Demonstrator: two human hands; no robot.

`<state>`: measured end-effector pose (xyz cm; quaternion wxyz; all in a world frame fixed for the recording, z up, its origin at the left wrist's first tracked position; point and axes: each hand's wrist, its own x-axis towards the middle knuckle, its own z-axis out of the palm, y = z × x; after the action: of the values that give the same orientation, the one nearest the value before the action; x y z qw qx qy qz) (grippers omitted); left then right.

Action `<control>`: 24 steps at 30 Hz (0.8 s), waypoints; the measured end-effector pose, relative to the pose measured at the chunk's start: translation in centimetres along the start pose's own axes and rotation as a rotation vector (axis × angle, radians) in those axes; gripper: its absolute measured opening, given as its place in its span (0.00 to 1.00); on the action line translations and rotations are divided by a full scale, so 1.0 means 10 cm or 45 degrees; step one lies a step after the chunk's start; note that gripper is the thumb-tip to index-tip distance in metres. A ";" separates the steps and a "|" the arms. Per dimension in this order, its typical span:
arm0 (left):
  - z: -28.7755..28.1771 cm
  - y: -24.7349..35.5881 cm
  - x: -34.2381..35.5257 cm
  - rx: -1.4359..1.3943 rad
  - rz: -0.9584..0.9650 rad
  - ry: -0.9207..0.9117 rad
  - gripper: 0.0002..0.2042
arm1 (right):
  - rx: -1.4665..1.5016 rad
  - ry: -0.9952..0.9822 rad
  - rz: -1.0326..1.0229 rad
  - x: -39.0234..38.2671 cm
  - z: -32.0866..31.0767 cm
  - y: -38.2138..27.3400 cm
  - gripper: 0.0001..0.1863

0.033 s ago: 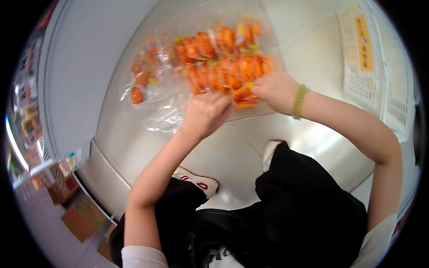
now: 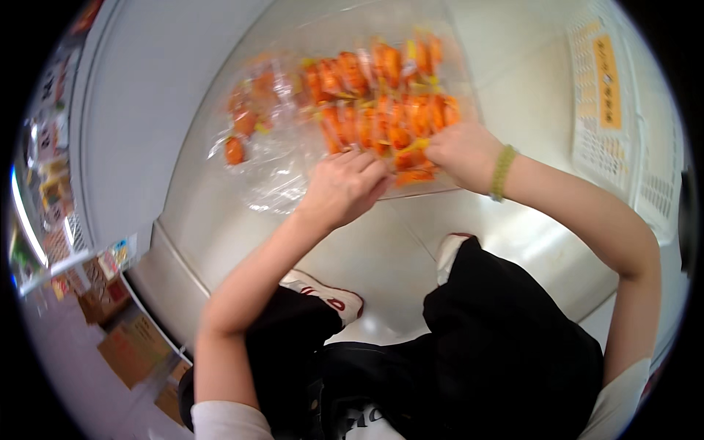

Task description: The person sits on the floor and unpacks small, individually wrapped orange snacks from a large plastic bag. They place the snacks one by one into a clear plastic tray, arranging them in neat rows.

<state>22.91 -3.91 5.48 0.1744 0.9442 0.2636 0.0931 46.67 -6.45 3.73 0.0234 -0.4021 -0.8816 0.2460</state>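
Small orange packets with yellow ends lie in rows in a clear, shallow plastic tray on the floor. My right hand, a yellow-green band on its wrist, reaches in at the tray's near right corner. Its fingers pinch the yellow end of one orange packet. At the near edge of the rows my left hand has its fingers curled down; what they hold, if anything, is hidden. Left of the rows a crumpled clear plastic bag holds more orange packets.
A white perforated plastic basket with an orange label stands on the right. A grey panel rises on the left, beside shelves of goods. Cardboard boxes sit at the lower left. My shoes are just before the tray.
The view has shifted slightly, so the packets, bag and basket appear a little farther right. Both hands keep nearly the same pose at the packets.
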 end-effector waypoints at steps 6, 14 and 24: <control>-1.06 -0.71 -0.46 -0.002 -0.237 -0.369 0.06 | -0.022 0.196 -0.040 -0.14 -0.15 -0.07 0.08; -0.35 -1.87 -1.28 -0.077 -1.223 -0.428 0.29 | 0.050 0.298 0.126 -0.05 -0.50 -0.30 0.11; 0.29 -2.99 -0.92 -0.751 -1.444 -0.561 0.41 | 0.084 0.279 0.458 -0.50 -0.52 -0.58 0.10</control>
<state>1.98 14.32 -9.25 0.4962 0.5695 0.6403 -0.1394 47.26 -11.10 11.70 0.0879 -0.5762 -0.7794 0.2296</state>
